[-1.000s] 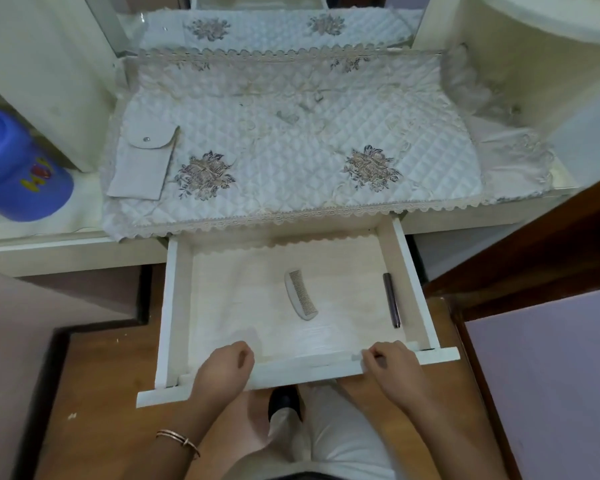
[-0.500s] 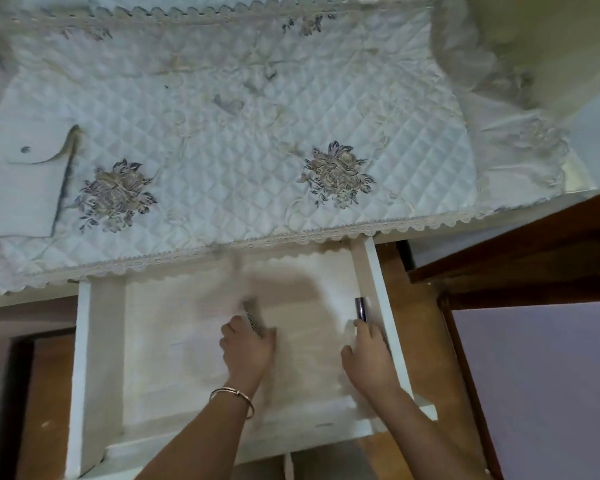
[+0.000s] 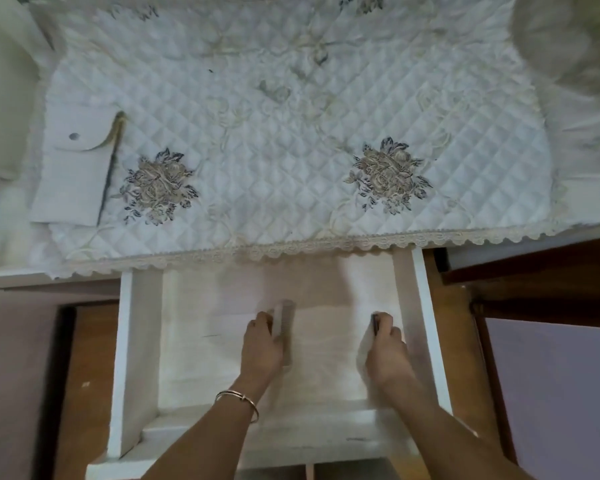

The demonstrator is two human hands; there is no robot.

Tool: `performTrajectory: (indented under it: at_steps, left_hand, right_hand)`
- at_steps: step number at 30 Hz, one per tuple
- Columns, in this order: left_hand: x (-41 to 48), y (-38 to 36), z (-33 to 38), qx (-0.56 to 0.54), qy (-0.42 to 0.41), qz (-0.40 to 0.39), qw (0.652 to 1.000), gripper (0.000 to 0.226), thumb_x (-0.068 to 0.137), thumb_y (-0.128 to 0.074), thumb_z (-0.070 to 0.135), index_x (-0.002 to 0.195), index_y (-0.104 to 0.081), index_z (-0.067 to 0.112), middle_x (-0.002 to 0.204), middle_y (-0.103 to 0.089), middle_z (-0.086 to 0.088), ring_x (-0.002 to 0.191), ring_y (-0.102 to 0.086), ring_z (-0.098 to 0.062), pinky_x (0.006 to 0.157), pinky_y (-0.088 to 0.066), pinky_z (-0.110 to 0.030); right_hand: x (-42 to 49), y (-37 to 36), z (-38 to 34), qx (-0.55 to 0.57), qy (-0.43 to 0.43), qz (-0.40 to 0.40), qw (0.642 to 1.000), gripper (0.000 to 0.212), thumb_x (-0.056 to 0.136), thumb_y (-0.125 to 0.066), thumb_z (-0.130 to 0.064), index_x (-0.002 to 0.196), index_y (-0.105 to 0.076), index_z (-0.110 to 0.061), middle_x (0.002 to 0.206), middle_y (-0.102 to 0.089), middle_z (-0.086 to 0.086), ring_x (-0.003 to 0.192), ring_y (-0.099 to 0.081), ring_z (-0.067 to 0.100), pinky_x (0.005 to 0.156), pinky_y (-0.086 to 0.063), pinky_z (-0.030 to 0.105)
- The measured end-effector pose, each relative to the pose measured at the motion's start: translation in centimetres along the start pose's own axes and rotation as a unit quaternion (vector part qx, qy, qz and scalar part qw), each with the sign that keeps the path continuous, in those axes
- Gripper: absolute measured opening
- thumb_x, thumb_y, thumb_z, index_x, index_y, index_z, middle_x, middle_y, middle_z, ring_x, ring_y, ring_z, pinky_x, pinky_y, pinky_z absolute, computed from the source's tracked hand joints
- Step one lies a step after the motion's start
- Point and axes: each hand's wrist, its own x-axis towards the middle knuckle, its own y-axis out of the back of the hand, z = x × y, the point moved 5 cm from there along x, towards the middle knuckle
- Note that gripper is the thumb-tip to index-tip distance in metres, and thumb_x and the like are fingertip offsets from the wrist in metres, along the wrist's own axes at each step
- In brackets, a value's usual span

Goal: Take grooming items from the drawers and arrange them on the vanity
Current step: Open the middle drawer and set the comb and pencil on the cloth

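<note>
At the vanity's left edge a pouch [image 3: 73,168] lies flat. In the open drawer [image 3: 141,341], mid-floor, the comb [image 3: 285,327] is pinched by the left hand [image 3: 262,348]; beside the right wall, the right hand [image 3: 388,351] is closed around a dark stick [image 3: 375,323], apparently for lifting both out together.

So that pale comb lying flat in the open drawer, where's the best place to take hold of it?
Probably along its solid spine, from above. The pale plastic comb lies flat on the floor of the white wooden drawer, so only its top and long edges can be reached. The left hand already closes on its left edge, teeth pointing away. The picture is blurred, so the exact finger placement is unclear.
</note>
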Motion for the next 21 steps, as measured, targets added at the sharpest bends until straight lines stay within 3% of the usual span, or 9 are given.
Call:
performTrajectory:
  at_steps: [2,5,7,9,12,14,18,21]
  left_hand:
    - [-0.9,1.5,0.3,-0.008,-0.049,-0.010,0.999,0.011,0.080,-0.054,0.006,0.084,-0.052,0.017,0.078,-0.057,-0.002,0.079,-0.055,-0.025,0.063,-0.038,-0.028]
    - [-2.8,5.2,1.6,-0.030,-0.144,-0.001,0.989,0.015,0.083,-0.059,0.012,0.090,-0.056,0.025,0.083,-0.058,0.010,0.075,-0.054,-0.004,0.064,-0.040,-0.012]
    - [-3.9,8.9,2.5,-0.081,-0.169,0.043,0.981,0.017,0.083,-0.062,0.014,0.092,-0.059,0.029,0.085,-0.059,0.015,0.079,-0.055,0.001,0.063,-0.042,-0.006]
    - [-3.8,13.2,3.2,-0.152,-0.159,0.106,0.970,0.016,0.083,-0.064,0.014,0.092,-0.061,0.027,0.085,-0.063,0.008,0.076,-0.058,0.002,0.057,-0.043,-0.004]
    - [-1.6,19.5,4.3,-0.211,-0.130,0.193,0.949,0.017,0.083,-0.064,0.014,0.099,-0.062,0.019,0.083,-0.064,0.004,0.071,-0.060,-0.004,0.062,-0.047,-0.008]
    - [0.4,23.0,5.4,-0.242,-0.110,0.226,0.937,0.019,0.083,-0.063,0.013,0.102,-0.063,0.014,0.088,-0.064,0.001,0.081,-0.061,-0.016,0.075,-0.050,-0.024]
    - [5.3,25.5,8.4,-0.283,-0.094,0.198,0.934,0.024,0.084,-0.061,0.011,0.108,-0.062,0.006,0.086,-0.061,-0.001,0.087,-0.059,-0.019,0.084,-0.047,-0.030]
    - [8.5,24.9,10.1,-0.293,-0.074,0.154,0.941,0.022,0.086,-0.059,0.011,0.107,-0.062,0.007,0.092,-0.063,-0.004,0.090,-0.062,-0.022,0.081,-0.051,-0.030]
  right_hand:
    - [-0.7,0.3,-1.5,0.046,0.031,-0.020,0.998,0.042,0.090,-0.035,0.000,0.130,-0.027,-0.012,0.119,-0.049,0.017,0.102,-0.054,0.034,0.076,-0.041,0.035]
    - [-1.9,1.0,-4.3,0.095,0.106,-0.046,0.989,0.046,0.087,-0.046,-0.003,0.130,-0.034,-0.013,0.113,-0.056,0.009,0.096,-0.059,0.028,0.070,-0.041,0.028]
    - [-2.9,2.0,-7.1,0.111,0.170,-0.050,0.978,0.044,0.085,-0.050,-0.004,0.128,-0.043,-0.016,0.099,-0.056,-0.004,0.086,-0.061,0.016,0.066,-0.042,0.017]
    - [-3.6,3.6,-10.6,0.136,0.223,-0.041,0.964,0.041,0.084,-0.053,-0.002,0.121,-0.051,-0.021,0.087,-0.051,-0.013,0.070,-0.054,0.005,0.058,-0.040,0.008]
    - [-3.5,6.5,-16.9,0.192,0.270,-0.004,0.944,0.041,0.083,-0.056,-0.002,0.112,-0.053,-0.031,0.079,-0.050,-0.013,0.068,-0.051,0.012,0.058,-0.041,0.006]
    - [-2.8,8.5,-21.0,0.217,0.283,0.021,0.934,0.039,0.084,-0.057,-0.005,0.119,-0.054,-0.023,0.079,-0.050,-0.009,0.070,-0.050,0.011,0.062,-0.041,0.009]
    - [0.0,11.4,-26.6,0.247,0.258,0.054,0.932,0.043,0.086,-0.055,-0.006,0.127,-0.050,-0.014,0.089,-0.055,0.003,0.074,-0.052,0.015,0.065,-0.041,0.019]
    - [2.2,12.3,-28.5,0.217,0.232,0.072,0.945,0.043,0.088,-0.052,-0.007,0.130,-0.045,-0.007,0.091,-0.055,0.006,0.079,-0.050,0.015,0.065,-0.036,0.015]
